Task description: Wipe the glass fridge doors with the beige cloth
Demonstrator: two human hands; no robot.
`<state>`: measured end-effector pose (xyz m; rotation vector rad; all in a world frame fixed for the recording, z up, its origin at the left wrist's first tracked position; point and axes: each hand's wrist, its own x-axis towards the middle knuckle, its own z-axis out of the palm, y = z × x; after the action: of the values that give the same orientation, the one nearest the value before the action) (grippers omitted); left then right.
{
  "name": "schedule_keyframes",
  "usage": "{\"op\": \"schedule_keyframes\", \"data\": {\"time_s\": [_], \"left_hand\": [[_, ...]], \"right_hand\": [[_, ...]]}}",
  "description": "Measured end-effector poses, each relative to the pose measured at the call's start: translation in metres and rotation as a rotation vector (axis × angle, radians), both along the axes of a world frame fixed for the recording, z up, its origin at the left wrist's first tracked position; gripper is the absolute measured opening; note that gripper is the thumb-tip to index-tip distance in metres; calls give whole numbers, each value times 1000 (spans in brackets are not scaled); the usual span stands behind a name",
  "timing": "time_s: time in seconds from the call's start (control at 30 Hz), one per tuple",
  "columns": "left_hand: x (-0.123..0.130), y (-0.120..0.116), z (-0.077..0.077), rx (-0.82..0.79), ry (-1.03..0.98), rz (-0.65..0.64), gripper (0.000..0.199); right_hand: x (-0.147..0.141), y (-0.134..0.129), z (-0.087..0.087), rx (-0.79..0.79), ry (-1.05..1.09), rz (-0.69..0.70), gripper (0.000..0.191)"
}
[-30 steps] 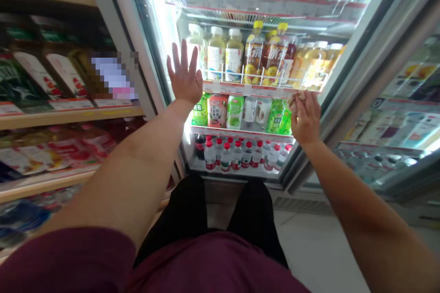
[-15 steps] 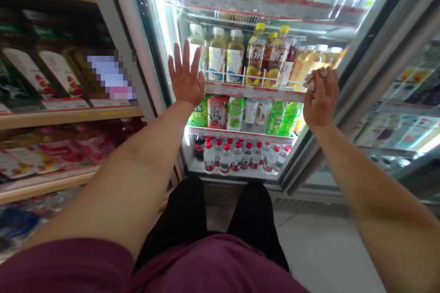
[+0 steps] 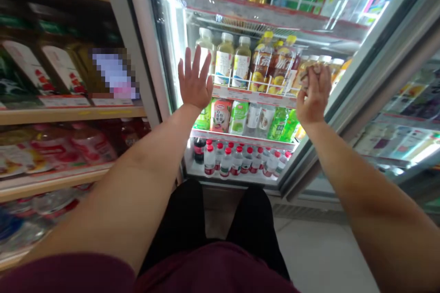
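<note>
My left hand (image 3: 195, 83) lies flat with fingers spread against the glass door (image 3: 240, 20) of a lit drinks cooler, holding nothing. Over the right part of the same glass, my right hand (image 3: 314, 96) presses a crumpled, light brownish cloth (image 3: 305, 78), its fingers bent over it. Behind the glass, bottles with pale labels (image 3: 224, 62) and yellow-capped tea bottles (image 3: 261, 66) stand on a shelf between my hands. Lower down are a red-labelled bottle (image 3: 220, 115), green bottles (image 3: 277, 123) and small red-capped water bottles (image 3: 226, 162).
To the left, wooden-edged shelves (image 3: 68, 113) hold juice bottles (image 3: 62, 62) and pink-labelled bottles (image 3: 91, 144). A metal door frame (image 3: 364, 96) slants along the right, with another cooler (image 3: 395, 121) beyond it. Pale floor (image 3: 319, 247) shows at the lower right.
My right hand has moved a little left across the glass with the cloth. My left hand appears slightly further right and lower in the view, which has shifted as well.
</note>
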<state>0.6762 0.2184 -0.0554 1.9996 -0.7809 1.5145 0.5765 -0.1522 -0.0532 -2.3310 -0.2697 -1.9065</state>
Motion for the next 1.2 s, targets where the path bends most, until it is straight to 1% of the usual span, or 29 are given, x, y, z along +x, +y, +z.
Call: {"op": "schedule_keyframes", "data": {"time_s": [0.1,0.17,0.23,0.33,0.4,0.47,0.57,0.63,0.7,0.77,0.83,0.87,0.93,1.0,1.07,1.13,1.2], "left_hand": [[-1,0,0,-11,-4,-27,61],[-3,0,0,-4,-5,2,61],[-6,0,1,-6,-3,20,61],[-9,-1,0,-15,2,10,61],[-8,-1,0,-5,1,10,60],[-6,-1,0,9,-3,26,61],[-5,-1,0,15,-4,54,62],[-7,-1,1,13,3,64,61],[-11,-1,2,10,12,54,61],[-12,-1,2,-6,6,26,60],[-12,-1,1,-22,-13,-4,59],[-11,0,1,-27,-21,-13,59],[-9,0,0,-28,-29,-23,59],[-8,0,-1,-29,-28,-28,59],[-9,0,-1,-41,-25,-47,59],[-10,0,0,-49,-17,-69,59],[-12,0,0,-45,-12,-65,60]], "right_hand": [[7,9,23,-33,-22,22,58],[12,19,30,-42,-37,28,58],[12,32,25,-56,-18,11,60],[6,52,5,-106,57,-16,62],[3,61,-3,-147,89,-5,61],[4,67,-1,-183,94,28,60],[11,72,16,-193,115,69,61],[16,78,23,-169,121,61,62],[17,87,21,-157,108,43,62],[14,97,12,-178,113,41,62],[11,104,4,-214,140,63,63],[10,107,3,-229,154,80,63],[11,112,8,-252,181,120,64],[15,117,19,-260,189,146,65],[20,123,28,-248,174,142,64],[23,131,29,-217,151,127,64],[24,138,22,-200,150,134,64]]}}
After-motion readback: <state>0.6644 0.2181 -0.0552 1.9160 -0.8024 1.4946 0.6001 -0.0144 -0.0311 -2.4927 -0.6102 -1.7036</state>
